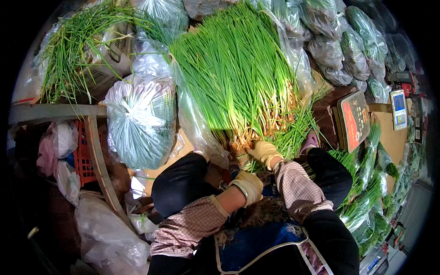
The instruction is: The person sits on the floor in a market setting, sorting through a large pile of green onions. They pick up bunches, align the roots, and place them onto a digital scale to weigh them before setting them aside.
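Chives point(238, 73) lying in open bag on pile, roots toward lap | right hand point(263, 151) fingers curling onto root ends | left hand point(247, 185) closing, contents unclear | risk: hard tugging snapping stalks, 1 bunch sliding off

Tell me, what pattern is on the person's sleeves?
The sleeves have a small pink-and-white check, seen best in the head view.

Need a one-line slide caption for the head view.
Gloved right hand reaches the root end of a large green chive pile; gloved left hand sits near the lap, bagged greens around.
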`<state>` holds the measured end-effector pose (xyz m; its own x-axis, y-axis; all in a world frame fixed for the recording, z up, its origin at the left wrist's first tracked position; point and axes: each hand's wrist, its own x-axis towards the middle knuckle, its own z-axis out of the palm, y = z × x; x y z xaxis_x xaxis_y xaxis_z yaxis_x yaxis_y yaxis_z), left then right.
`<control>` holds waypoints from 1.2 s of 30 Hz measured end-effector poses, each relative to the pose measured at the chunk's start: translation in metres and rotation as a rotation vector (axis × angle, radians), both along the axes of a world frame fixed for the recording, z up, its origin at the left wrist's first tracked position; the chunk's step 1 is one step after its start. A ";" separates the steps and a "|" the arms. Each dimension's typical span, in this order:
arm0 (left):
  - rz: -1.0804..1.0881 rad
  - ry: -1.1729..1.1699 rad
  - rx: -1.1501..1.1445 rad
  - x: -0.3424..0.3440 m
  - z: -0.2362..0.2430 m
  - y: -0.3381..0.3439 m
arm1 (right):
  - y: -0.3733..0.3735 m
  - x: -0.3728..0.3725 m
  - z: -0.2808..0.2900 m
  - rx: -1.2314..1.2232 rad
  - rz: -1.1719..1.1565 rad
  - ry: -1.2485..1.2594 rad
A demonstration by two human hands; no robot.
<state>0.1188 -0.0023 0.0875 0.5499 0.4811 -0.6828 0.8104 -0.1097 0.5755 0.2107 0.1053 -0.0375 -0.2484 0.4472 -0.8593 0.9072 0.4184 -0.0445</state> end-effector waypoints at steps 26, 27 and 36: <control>1.668 -0.975 -0.106 -0.002 -0.044 0.038 | -0.086 0.063 0.106 0.460 -0.421 1.117; 1.733 -1.105 -0.192 0.003 -0.044 0.035 | -0.089 0.066 0.110 0.501 -0.401 1.138; 1.449 -1.500 -0.375 -0.017 -0.008 0.013 | -0.041 0.113 0.109 0.639 -0.115 0.661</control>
<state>0.1016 0.0110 0.0791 0.0886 0.9412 -0.3261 -0.7941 0.2644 0.5473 0.3242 0.0639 0.0714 -0.5247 0.8396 -0.1407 0.8173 0.4505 -0.3593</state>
